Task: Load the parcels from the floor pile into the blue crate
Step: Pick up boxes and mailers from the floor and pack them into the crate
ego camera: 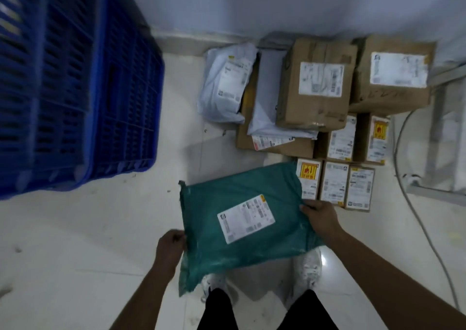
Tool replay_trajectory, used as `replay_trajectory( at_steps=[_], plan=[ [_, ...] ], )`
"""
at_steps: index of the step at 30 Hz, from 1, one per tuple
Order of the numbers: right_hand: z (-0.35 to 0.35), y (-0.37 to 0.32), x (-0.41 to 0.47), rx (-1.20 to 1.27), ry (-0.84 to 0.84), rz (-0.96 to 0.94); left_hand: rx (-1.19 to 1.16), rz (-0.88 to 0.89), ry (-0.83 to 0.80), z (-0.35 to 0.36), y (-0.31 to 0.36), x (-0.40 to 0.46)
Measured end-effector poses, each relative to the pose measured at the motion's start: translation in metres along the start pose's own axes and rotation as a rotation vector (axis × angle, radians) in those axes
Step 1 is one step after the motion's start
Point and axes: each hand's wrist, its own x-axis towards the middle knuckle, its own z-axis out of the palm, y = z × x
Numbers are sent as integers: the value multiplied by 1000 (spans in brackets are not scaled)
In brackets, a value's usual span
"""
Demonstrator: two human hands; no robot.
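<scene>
Holding one parcel clear of the floor: a green poly mailer with a white shipping label facing up, carried flat above the person's shoes. Left hand has its grip closed on the mailer's near-left edge, fingers curled round the plastic. Right hand grips the far-right edge, thumb on top and the fingers apparently tucked beneath, out of sight. The blue crate stands well to the left of the mailer and beyond it; the view is blurred there, and what shows of its slatted inside holds no parcel that can be made out. Judgement: loading is at an early stage, with this mailer in transit and not yet in the crate. Floor pile remains large, beyond and to the right of the mailer: a white mailer bag, a grey mailer lying on a flat carton, two large cardboard boxes against the wall, and a cluster of small labelled boxes just beside the mailer's right corner. A grey cable trails over the floor to the right of the pile.
</scene>
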Motion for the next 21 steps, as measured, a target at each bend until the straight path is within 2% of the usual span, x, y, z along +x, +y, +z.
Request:
replay_trajectory(
  at_steps=[3, 5, 8, 10, 12, 14, 16, 21],
  plan=[
    [-15, -23, -49, 8, 4, -89, -81, -64, 27, -27, -7, -54],
    [-28, -44, -83, 107, 45, -104, -140, -86, 40, -45, 1, -96],
    [-52, -90, -132, 195, 65, -109, -200, -19, 48, -58, 42, -159],
    [-64, -126, -177, 57, -8, -242, -205, 74, -44, -55, 83, -205],
    [-68, -156, -226, -129, -55, -460, -220, 157, -121, -56, 129, -254],
    [-71, -181, -270, -257, -2, -676, -276, 234, -140, -65, 161, -295],
    [-85, -204, -308, -342, 90, -828, -275, 334, -116, -80, 182, -328],
    [-143, -257, -383, -646, 194, -1114, -253, 492, 16, -133, 202, -395]
  ],
)
